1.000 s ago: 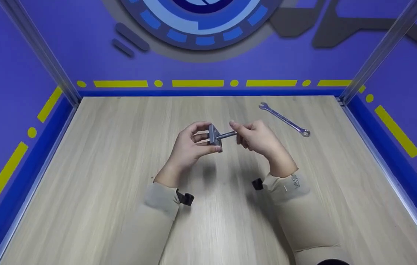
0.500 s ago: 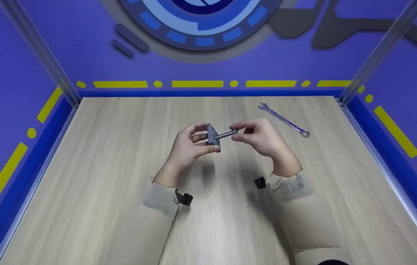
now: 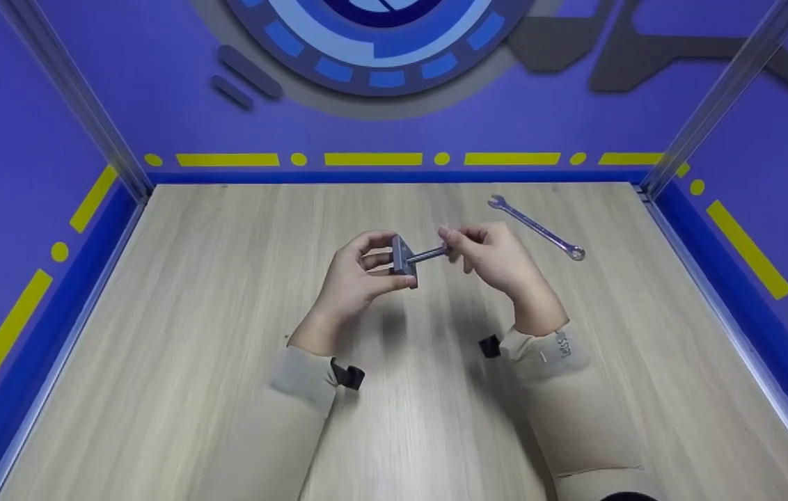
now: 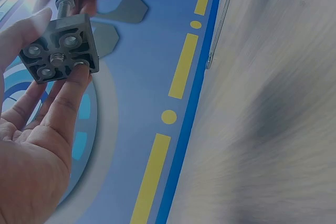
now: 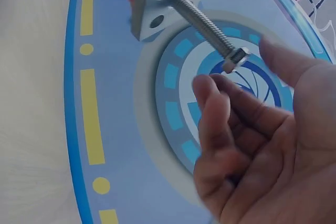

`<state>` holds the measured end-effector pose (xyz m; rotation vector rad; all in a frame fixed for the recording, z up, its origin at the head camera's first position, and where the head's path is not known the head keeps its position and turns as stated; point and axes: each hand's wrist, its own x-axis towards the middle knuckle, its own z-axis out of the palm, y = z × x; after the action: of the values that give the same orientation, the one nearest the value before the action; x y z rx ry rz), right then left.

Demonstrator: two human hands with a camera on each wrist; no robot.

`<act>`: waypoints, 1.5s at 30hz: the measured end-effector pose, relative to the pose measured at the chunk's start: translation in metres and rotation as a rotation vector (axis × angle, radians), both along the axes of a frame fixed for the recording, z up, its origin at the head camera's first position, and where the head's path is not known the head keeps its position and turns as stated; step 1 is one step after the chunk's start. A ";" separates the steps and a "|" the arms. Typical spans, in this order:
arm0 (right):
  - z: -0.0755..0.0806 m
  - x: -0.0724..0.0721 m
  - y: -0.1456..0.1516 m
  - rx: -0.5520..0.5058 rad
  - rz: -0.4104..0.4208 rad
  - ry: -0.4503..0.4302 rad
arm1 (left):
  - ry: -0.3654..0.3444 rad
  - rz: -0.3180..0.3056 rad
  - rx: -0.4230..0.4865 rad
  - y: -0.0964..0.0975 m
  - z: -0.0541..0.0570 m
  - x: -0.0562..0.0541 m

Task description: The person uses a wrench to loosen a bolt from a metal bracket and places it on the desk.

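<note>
My left hand (image 3: 359, 275) grips the edges of a square grey metal block (image 3: 402, 261) above the table, thumb below and fingers behind. A long hex bolt (image 3: 427, 255) runs through the block's middle; its threaded tip shows on the ribbed back of the block (image 4: 60, 48) in the left wrist view. Around the bolt, several round holes pierce the block. My right hand (image 3: 498, 261) is at the hex head. In the right wrist view, the bolt head (image 5: 236, 59) lies between the thumb and the loosely bent fingers of the right hand (image 5: 262, 145), with gaps visible.
A combination wrench (image 3: 537, 226) lies on the wooden table (image 3: 227, 313), behind and right of my right hand. Blue panels (image 3: 380, 129) with yellow marks enclose the table at the back and sides. A black camera mount sits on each wrist.
My right thumb and fingers opened around the bolt head, then the thumb swung up and forward across it. The left hand and block have stayed nearly still. The wrench has not moved.
</note>
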<state>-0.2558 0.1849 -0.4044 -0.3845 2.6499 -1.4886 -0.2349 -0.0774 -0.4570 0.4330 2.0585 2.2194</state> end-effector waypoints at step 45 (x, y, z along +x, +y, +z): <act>-0.003 -0.002 0.001 -0.037 0.047 -0.014 | 0.026 0.003 -0.014 0.000 -0.001 -0.001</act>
<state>-0.2575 0.1863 -0.4076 -0.4348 2.5875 -1.5225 -0.2355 -0.0777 -0.4579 0.4605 2.0883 2.2110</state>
